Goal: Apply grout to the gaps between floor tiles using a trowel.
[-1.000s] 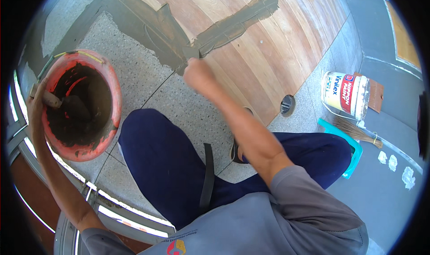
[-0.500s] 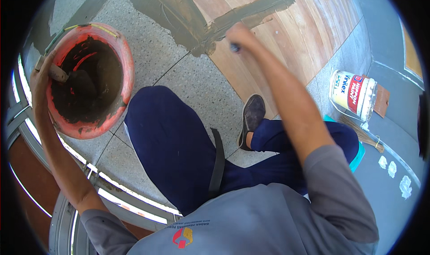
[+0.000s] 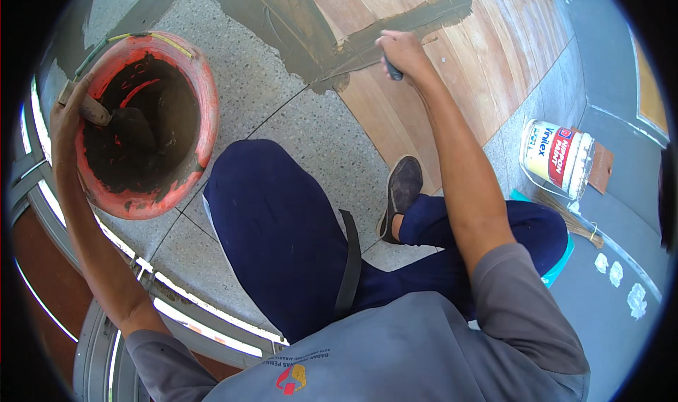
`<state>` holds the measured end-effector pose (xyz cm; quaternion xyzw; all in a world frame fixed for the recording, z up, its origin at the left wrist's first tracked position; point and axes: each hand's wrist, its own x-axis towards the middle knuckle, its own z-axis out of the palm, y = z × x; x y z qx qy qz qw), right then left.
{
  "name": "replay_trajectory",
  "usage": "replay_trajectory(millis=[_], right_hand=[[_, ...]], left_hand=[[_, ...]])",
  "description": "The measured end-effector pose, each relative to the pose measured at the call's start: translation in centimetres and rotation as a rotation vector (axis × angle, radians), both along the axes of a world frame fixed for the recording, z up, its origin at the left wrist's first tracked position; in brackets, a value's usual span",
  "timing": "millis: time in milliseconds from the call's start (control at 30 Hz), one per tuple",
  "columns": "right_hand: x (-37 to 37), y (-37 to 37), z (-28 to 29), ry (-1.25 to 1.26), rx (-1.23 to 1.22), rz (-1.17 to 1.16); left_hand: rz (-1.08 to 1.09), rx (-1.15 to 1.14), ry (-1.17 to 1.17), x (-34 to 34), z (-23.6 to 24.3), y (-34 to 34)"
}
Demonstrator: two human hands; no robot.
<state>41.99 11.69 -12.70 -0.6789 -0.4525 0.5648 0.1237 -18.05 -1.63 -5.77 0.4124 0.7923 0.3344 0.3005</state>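
Observation:
My left hand [image 3: 65,123] is closed round the pale handle of a trowel [image 3: 97,112] at the left rim of a red bucket [image 3: 206,116]. The trowel's dark blade reaches down into the grey mortar [image 3: 145,155] inside. Over the wood-look tiles [image 3: 374,112], my right hand [image 3: 406,52] is closed on a tool with a dark handle [image 3: 393,70]; its working end is hidden by the hand. Beside that hand, a band of wet grey mortar [image 3: 424,14] crosses the tiles and joins a wider smear along their left edge.
Speckled grey tiles [image 3: 296,130] lie between bucket and shoe [image 3: 405,183]. A white paint pail [image 3: 554,158] lies tipped at the right, near a stick broom [image 3: 579,222] and a brown tile piece [image 3: 601,168]. A metal grille [image 3: 106,345] runs along the lower left.
My right hand has shifted slightly right over the tiles, its tool still held. The whole view has moved a little. My left hand stays at the bucket.

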Motion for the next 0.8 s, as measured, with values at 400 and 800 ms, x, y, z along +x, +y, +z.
replay_trajectory(millis=[400, 800], right_hand=[[-3.4, -10.5, -5.9, -0.666, 0.522, 0.846], [-5.4, -11.0, -4.5, -0.781, 0.351, 0.512]], left_hand=[[-0.009, 0.015, 0.006, 0.9, 0.7, 0.3], [0.000, 0.019, 0.010, -0.7, -0.5, 0.7]])
